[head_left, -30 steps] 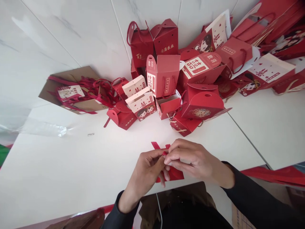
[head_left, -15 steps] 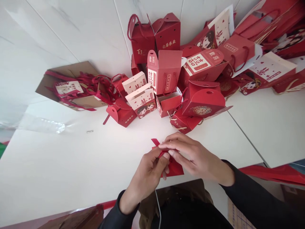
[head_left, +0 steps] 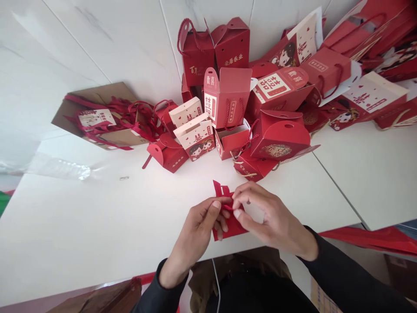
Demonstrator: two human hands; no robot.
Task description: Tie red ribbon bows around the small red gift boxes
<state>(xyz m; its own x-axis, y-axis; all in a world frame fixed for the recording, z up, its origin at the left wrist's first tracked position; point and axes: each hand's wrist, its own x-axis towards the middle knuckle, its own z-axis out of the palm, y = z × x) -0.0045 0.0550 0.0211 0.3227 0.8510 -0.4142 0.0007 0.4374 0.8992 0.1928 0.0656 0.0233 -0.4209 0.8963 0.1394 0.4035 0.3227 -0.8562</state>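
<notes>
A small red box (head_left: 237, 226) rests near the front edge of the white table, partly covered by both hands. Red ribbon (head_left: 217, 188) sticks up at its far left corner and runs between my fingers. My left hand (head_left: 203, 221) pinches the ribbon at the left of the box, thumb pressed on the index finger. From the right, my right hand (head_left: 265, 213) has its thumb and fingertips closed together on the ribbon above the box top. The exact shape of the ribbon between the fingers is hidden.
Red and white paper gift boxes (head_left: 226, 95) are piled along the wall. At the back left, an open cardboard box (head_left: 125, 91) holds tangled red ribbons. Clear plastic wrap (head_left: 61, 167) lies on the left of the white table (head_left: 97, 226). A cable hangs below the front edge.
My right hand has drawn a little to the right, away from my left fingers. More ribbon now shows at the far side of the box. The camera view has shifted slightly.
</notes>
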